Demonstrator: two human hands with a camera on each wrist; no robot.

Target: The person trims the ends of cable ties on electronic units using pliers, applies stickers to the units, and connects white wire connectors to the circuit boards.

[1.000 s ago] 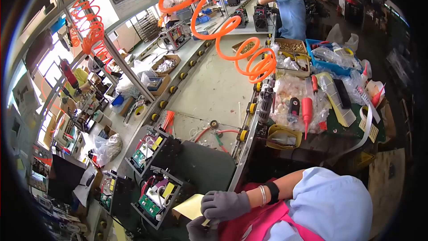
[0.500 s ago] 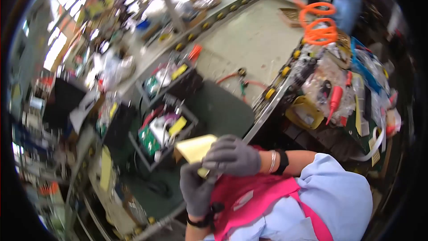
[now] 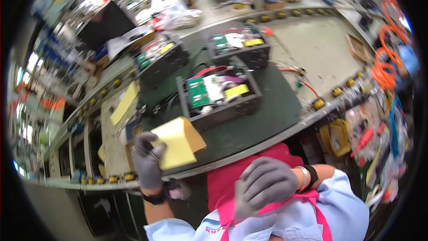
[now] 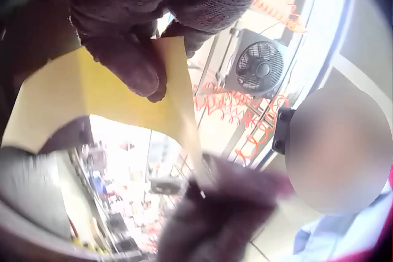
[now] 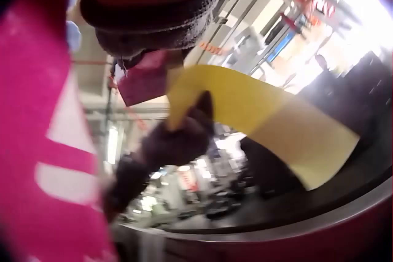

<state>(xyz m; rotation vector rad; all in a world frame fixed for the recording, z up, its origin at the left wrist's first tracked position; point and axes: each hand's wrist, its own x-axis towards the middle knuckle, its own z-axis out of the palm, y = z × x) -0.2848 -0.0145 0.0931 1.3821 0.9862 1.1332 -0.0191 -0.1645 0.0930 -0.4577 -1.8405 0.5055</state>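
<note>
My gloved left hand [image 3: 149,158] pinches a bent yellow sheet [image 3: 176,147] by its near left edge, thumb on its face. The sheet has a crease and a tan-shaded flap, and it hangs over the front edge of the bench. In the left wrist view the thumb presses on the sheet [image 4: 116,87]. My gloved right hand [image 3: 267,185] is apart from the sheet in the head view, in front of the pink apron, fingers loosely bent. Just beyond the sheet stands a dark open housing [image 3: 223,114] with a green circuit board [image 3: 197,92] and a yellow label [image 3: 236,91].
Two more open housings [image 3: 238,56] [image 3: 162,56] stand further back on the dark mat [image 3: 281,102]. Another yellow sheet [image 3: 125,102] lies at left. At right are a yellow bin [image 3: 335,137], a red bottle [image 3: 365,137] and an orange coiled hose [image 3: 383,73].
The view has swung left. Both hands were together at the yellow sheet; now the left hand has carried it left and the right hand has come away toward the body.
</note>
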